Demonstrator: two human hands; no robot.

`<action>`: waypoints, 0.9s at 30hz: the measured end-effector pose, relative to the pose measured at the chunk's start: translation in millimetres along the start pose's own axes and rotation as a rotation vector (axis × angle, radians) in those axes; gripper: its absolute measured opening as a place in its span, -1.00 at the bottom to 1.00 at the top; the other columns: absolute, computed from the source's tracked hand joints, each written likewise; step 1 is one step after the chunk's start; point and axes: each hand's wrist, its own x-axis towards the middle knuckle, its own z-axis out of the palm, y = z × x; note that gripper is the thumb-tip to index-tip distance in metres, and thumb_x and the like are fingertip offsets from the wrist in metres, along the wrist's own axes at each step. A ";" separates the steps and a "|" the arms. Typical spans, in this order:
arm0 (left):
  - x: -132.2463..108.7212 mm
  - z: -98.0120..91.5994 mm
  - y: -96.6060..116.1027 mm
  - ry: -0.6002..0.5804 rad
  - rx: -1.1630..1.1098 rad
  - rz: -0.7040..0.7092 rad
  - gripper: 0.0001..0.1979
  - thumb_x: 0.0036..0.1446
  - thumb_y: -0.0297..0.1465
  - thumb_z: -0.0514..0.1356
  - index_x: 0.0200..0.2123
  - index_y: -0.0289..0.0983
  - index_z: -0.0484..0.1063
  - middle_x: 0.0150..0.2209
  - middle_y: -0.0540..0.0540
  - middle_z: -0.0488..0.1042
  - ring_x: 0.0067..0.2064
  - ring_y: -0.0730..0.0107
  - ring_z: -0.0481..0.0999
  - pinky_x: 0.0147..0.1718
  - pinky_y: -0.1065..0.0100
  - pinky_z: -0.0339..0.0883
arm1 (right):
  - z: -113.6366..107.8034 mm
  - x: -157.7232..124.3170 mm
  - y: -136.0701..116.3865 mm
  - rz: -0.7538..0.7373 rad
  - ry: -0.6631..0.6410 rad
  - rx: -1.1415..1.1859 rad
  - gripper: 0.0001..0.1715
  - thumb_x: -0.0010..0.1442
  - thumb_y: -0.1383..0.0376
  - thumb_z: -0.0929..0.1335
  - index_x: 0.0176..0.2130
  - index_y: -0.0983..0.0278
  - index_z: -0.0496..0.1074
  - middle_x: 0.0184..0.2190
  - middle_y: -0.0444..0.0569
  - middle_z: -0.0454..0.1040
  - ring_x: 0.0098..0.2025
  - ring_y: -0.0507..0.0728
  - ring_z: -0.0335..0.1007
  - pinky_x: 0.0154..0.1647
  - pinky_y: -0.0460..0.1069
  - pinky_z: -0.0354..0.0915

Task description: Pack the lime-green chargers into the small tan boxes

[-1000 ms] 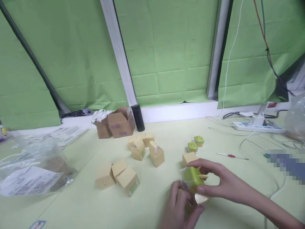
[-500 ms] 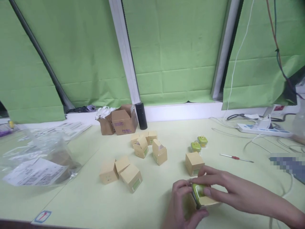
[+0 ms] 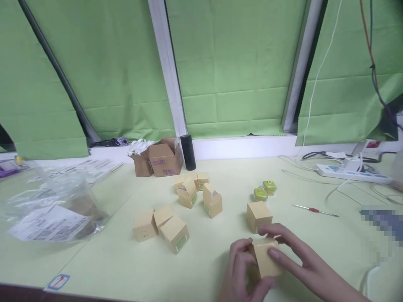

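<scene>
A small tan cardboard box [image 3: 266, 262] is held between both hands near the table's front edge, its top flap lying over the opening. My left hand [image 3: 238, 270] wraps round its left side, fingers at the back and thumb at the front. My right hand [image 3: 297, 253] has its thumb pressed on the flap and its fingers along the far right edge. The box's inside is hidden. Just beyond the hands stands a closed tan box [image 3: 258, 216]. Behind that sit two small containers with green lids, a nearer one [image 3: 260, 193] and a farther one [image 3: 270, 186].
Several tan boxes [image 3: 174, 234] stand left of centre, some with raised flaps [image 3: 212, 201]. A red-handled screwdriver [image 3: 315, 209] lies right, near a power strip [image 3: 349, 173] and cables. Farther back are a brown carton [image 3: 165, 159] and black cylinder [image 3: 188, 152]; a plastic bag [image 3: 72, 209] lies left.
The box's flap has come down over the green-lidded container, which no longer shows. My right thumb has moved onto the flap. The whole view has shifted slightly.
</scene>
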 end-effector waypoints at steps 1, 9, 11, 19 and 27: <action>-0.7 2.2 -2.2 0.027 -0.033 0.007 -0.66 0.10 -0.22 0.28 -0.11 -0.20 0.31 0.08 -0.20 0.26 0.16 0.14 0.29 0.10 0.19 0.30 | 2.1 2.9 -0.2 -0.001 -0.014 0.012 -0.66 0.25 0.05 0.28 -0.05 0.07 0.47 0.01 0.01 0.45 0.10 0.25 0.32 0.10 0.10 0.30; -0.7 9.7 -0.2 0.111 -0.113 0.035 -0.39 0.16 -0.17 0.21 0.20 -0.09 0.00 0.17 -0.17 0.18 0.21 0.22 0.24 0.20 0.17 0.20 | 14.1 16.7 6.7 0.193 0.005 0.226 -0.62 0.16 -0.03 0.32 -0.20 0.16 0.49 -0.24 -0.03 0.53 -0.13 0.23 0.43 -0.14 0.06 0.35; 1.9 5.1 2.6 0.036 -0.022 0.022 -0.45 0.17 -0.18 0.20 0.18 -0.07 0.11 0.16 -0.14 0.21 0.22 0.22 0.21 0.21 0.17 0.18 | 19.9 17.8 11.6 0.209 0.034 0.291 -0.63 0.12 -0.03 0.35 -0.25 0.18 0.49 -0.30 -0.06 0.52 -0.18 0.21 0.43 -0.18 0.05 0.35; 11.6 -10.1 2.9 0.004 0.351 0.068 -0.72 0.25 -0.30 0.09 0.02 -0.18 0.30 0.13 -0.20 0.29 0.18 0.20 0.28 0.13 0.13 0.30 | 7.0 24.5 3.6 0.037 0.172 0.127 -0.68 0.20 0.04 0.30 -0.18 0.18 0.44 -0.23 -0.02 0.52 -0.18 0.20 0.45 -0.14 0.08 0.38; 82.6 -38.8 33.5 0.038 0.602 -0.212 -0.79 0.14 -0.39 0.16 -0.12 -0.25 0.41 0.09 -0.22 0.31 0.18 0.02 0.23 0.11 -0.05 0.24 | -69.3 113.5 55.8 -0.166 0.290 -0.771 -0.58 0.00 0.15 0.41 -0.12 0.23 0.47 0.23 0.25 0.23 0.27 0.49 0.03 0.18 0.39 0.02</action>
